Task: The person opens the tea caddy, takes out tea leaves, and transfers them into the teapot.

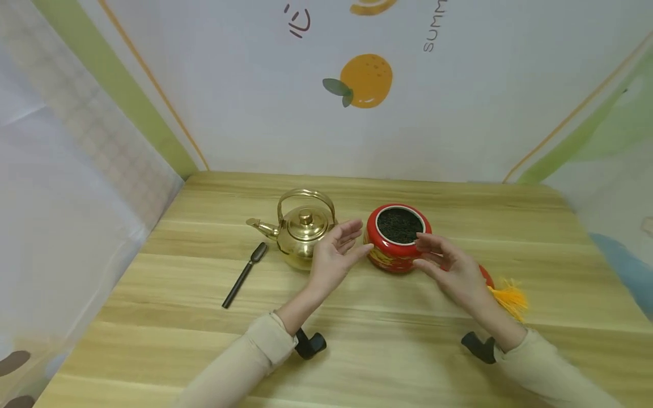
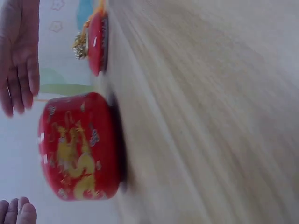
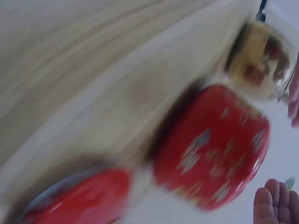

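Observation:
A red jar [image 1: 393, 258] with a gold dragon pattern stands uncovered, filled with dark loose leaves [image 1: 400, 225] that look like tea. My left hand [image 1: 331, 255] is at its left side, fingers extended, in front of a gold teapot [image 1: 298, 249]. On the jar's other side is my right hand [image 1: 456, 275], its fingers slightly bent and apart from the thumb. Neither hand holds anything. Partly hidden behind the right hand, the red lid [image 2: 97, 44] with a yellow tassel [image 1: 510, 299] lies on the table. The left wrist view shows the jar's dragon side [image 2: 77, 151].
A dark, narrow scoop [image 1: 245, 276] lies left of the teapot on the wooden table [image 1: 178, 340]. Black wrist camera mounts [image 1: 310, 344] stick out below both forearms. A white printed cloth [image 1: 265, 124] hangs behind the table.

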A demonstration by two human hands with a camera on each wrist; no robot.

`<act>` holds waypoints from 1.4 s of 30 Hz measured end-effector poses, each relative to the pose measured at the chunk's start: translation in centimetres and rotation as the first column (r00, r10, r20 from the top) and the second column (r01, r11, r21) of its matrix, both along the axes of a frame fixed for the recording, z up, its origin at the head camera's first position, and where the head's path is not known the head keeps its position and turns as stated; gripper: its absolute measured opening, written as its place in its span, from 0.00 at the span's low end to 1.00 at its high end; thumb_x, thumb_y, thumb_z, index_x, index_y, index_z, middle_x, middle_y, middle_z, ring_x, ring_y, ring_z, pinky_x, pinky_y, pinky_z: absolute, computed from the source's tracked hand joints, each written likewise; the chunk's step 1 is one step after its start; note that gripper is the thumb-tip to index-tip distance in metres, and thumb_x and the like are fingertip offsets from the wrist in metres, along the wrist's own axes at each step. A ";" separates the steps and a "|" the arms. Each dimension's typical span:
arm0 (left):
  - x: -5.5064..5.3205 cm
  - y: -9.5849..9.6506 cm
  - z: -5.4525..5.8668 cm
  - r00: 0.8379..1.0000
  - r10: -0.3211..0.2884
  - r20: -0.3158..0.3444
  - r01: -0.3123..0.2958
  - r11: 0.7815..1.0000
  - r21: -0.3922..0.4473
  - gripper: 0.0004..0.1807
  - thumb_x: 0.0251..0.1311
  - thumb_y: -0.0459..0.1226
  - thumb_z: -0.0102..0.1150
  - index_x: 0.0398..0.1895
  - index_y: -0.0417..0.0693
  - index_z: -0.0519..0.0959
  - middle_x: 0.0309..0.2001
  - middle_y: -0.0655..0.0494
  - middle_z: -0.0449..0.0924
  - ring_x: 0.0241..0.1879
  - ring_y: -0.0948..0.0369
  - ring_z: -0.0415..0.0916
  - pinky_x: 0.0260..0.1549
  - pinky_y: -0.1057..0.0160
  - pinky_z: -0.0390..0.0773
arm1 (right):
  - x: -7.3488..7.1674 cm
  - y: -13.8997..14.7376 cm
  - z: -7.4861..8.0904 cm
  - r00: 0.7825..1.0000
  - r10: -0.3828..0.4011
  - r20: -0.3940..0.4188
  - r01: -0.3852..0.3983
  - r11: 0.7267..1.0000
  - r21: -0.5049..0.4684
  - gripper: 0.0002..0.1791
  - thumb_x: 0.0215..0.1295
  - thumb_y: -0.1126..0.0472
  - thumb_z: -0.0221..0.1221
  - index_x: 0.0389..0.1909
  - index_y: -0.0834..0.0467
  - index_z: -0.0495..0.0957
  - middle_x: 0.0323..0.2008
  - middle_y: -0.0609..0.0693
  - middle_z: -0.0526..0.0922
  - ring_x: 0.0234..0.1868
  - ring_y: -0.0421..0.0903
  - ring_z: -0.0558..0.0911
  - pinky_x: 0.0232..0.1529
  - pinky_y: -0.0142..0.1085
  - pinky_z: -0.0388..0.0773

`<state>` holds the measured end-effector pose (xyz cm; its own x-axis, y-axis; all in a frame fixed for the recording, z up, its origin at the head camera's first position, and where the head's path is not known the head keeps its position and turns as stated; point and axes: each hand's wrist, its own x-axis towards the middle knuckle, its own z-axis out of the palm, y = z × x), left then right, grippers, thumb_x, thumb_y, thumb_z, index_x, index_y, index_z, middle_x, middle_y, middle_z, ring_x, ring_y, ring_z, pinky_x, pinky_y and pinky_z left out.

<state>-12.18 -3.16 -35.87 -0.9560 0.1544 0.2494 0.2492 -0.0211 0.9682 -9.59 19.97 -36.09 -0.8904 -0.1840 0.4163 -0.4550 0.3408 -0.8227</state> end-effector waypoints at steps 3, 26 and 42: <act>-0.6 0.6 -0.4 1.000 -0.010 0.020 0.010 1.000 -0.017 0.29 0.53 0.29 0.66 0.59 0.32 0.69 0.60 0.39 0.71 0.61 0.48 0.70 0.62 0.54 0.69 | 0.4 1.8 -0.2 0.999 -0.053 -0.002 0.053 0.999 0.001 0.23 0.53 0.78 0.62 0.52 0.74 0.71 0.46 0.35 0.78 0.47 0.26 0.77 0.47 0.19 0.76; -3.2 2.5 -2.3 0.995 0.003 0.099 0.014 0.986 -0.165 0.39 0.50 0.33 0.69 0.66 0.36 0.63 0.67 0.45 0.65 0.67 0.53 0.60 0.65 0.60 0.64 | 2.5 9.8 -1.8 0.954 -0.299 0.030 0.274 0.906 0.323 0.20 0.54 0.70 0.65 0.48 0.72 0.75 0.43 0.67 0.81 0.40 0.16 0.71 0.39 0.10 0.70; -3.8 2.7 -2.7 0.992 -0.071 0.105 0.083 0.990 -0.117 0.39 0.51 0.31 0.68 0.67 0.37 0.61 0.67 0.43 0.64 0.68 0.55 0.59 0.67 0.57 0.60 | 1.7 10.4 -2.6 0.965 -0.256 0.054 0.208 0.877 0.432 0.18 0.49 0.68 0.69 0.42 0.68 0.79 0.35 0.59 0.83 0.33 0.23 0.73 0.35 0.15 0.73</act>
